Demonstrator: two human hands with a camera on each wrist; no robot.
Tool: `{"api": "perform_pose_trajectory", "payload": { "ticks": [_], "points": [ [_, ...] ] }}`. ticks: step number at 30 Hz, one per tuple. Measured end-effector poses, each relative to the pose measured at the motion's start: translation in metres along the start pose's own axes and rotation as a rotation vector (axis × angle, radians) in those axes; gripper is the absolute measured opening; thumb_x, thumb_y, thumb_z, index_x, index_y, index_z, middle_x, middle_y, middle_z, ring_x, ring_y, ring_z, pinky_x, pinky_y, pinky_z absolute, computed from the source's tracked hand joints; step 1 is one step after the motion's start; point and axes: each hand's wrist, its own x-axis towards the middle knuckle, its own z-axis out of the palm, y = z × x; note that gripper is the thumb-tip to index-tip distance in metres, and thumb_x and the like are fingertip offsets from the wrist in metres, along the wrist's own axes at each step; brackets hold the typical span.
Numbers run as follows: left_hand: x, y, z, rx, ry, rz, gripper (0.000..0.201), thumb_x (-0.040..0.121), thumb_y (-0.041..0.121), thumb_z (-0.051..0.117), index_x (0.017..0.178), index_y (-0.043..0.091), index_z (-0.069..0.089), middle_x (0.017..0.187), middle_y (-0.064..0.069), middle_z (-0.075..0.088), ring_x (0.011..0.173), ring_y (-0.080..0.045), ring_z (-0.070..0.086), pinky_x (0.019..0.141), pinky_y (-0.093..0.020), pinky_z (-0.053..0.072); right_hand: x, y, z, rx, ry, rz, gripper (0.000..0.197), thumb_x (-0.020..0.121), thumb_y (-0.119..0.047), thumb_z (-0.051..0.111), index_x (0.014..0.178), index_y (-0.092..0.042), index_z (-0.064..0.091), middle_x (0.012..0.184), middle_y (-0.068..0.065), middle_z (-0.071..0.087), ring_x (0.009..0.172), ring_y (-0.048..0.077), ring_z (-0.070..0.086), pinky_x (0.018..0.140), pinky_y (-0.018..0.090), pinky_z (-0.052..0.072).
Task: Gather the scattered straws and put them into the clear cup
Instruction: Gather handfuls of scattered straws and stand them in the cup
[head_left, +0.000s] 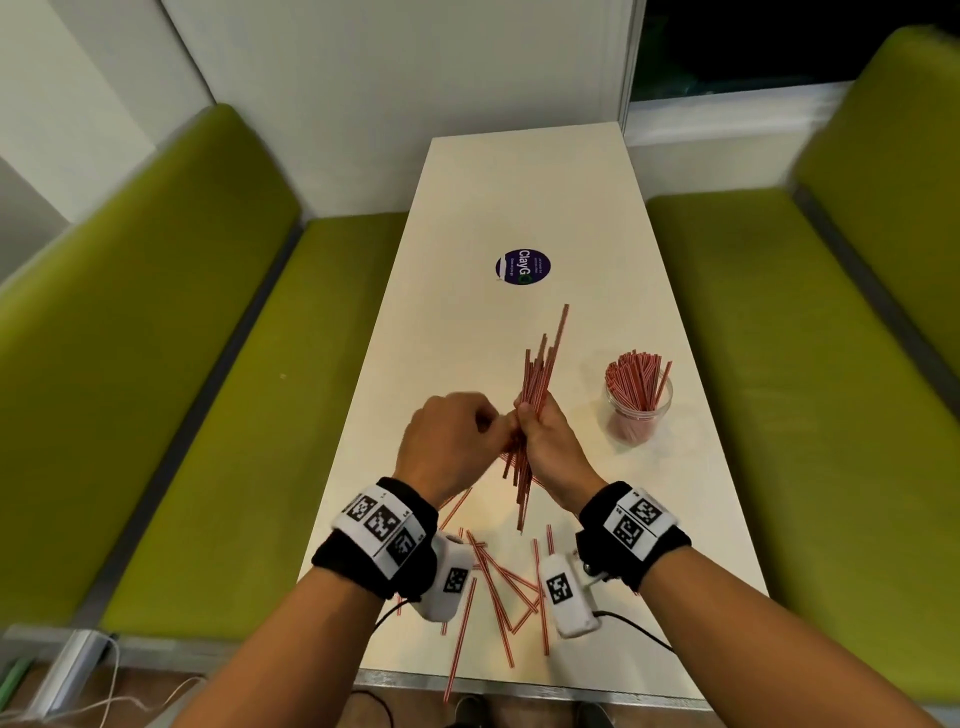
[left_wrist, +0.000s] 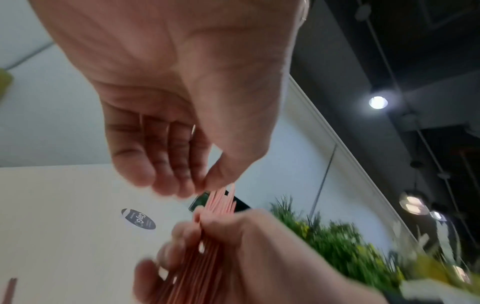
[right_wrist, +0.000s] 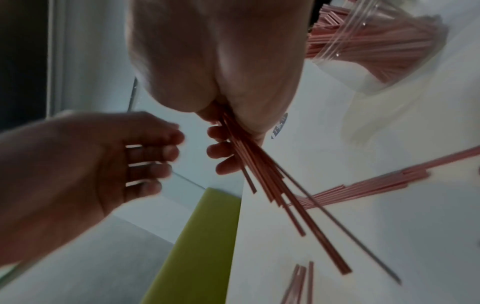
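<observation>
Loose straws (head_left: 498, 587) lay scattered on the table (head_left: 467, 322), nearer than the clear cup (head_left: 638, 410). The right hand (head_left: 553, 447), left of the cup, clenched a ragged bundle (head_left: 540, 374); the left hand (head_left: 447, 441), fingers curled, looked to be pinching its edge. Uneven ends could snag the crowded cup's rim and spill

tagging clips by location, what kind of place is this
Probably a cafe or canteen booth: green cushioned benches flank a narrow white table, and a clear cup holds drinking straws. Pendant lamps hang overhead.
</observation>
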Motion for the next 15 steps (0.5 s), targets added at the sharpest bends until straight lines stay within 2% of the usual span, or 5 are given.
{"api": "perform_pose_trajectory", "payload": {
  "ticks": [4, 8, 11, 13, 15],
  "points": [
    [0.025, 0.007, -0.029, -0.371, 0.026, -0.095, 0.031, 0.093, 0.050, 0.063, 0.112, 0.026, 0.063, 0.096, 0.018, 0.064, 0.084, 0.001, 0.060, 0.072, -0.019, 0.047, -0.006, 0.005, -0.004, -0.113, -0.140, -0.041, 0.014, 0.110, -0.022, 0.034, 0.104, -0.022, 0.046, 0.080, 0.000, 0.045, 0.064, 0.013, 0.043, 0.061, 0.029, 0.041],
    [0.056, 0.005, -0.045, -0.421, -0.084, -0.060, 0.049, 0.092, 0.057, 0.062, 0.129, 0.026, 0.063, 0.110, 0.011, 0.069, 0.091, -0.009, 0.066, 0.080, -0.030, 0.053, -0.014, 0.005, -0.005, -0.239, -0.234, -0.041, 0.015, 0.109, -0.020, 0.033, 0.105, -0.026, 0.047, 0.080, -0.002, 0.043, 0.063, 0.010, 0.036, 0.059, 0.028, 0.033],
    [0.065, 0.006, -0.045, -0.399, -0.113, 0.005, 0.029, 0.096, 0.040, 0.064, 0.112, 0.017, 0.073, 0.100, 0.005, 0.074, 0.069, 0.008, 0.061, 0.071, -0.024, 0.047, -0.016, 0.002, -0.003, -0.268, -0.263, -0.023, 0.012, 0.109, -0.020, 0.033, 0.105, -0.022, 0.045, 0.079, -0.003, 0.041, 0.063, 0.010, 0.033, 0.056, 0.030, 0.030],
    [0.068, 0.006, -0.043, -0.416, -0.077, 0.019, 0.020, 0.097, 0.032, 0.065, 0.100, 0.016, 0.076, 0.087, 0.005, 0.074, 0.060, 0.005, 0.059, 0.065, -0.024, 0.046, -0.016, 0.002, -0.003, -0.270, -0.249, -0.004, 0.012, 0.108, -0.019, 0.034, 0.103, -0.019, 0.045, 0.077, -0.003, 0.042, 0.061, 0.011, 0.033, 0.054, 0.029, 0.029],
    [0.069, 0.004, -0.045, -0.511, 0.010, -0.021, 0.014, 0.097, 0.027, 0.065, 0.095, 0.017, 0.075, 0.082, 0.003, 0.072, 0.064, -0.006, 0.060, 0.061, -0.029, 0.051, -0.016, 0.003, -0.004, -0.276, -0.198, 0.022, 0.014, 0.107, -0.019, 0.036, 0.102, -0.019, 0.049, 0.076, -0.004, 0.046, 0.060, 0.010, 0.036, 0.051, 0.026, 0.031]
  ]
}}
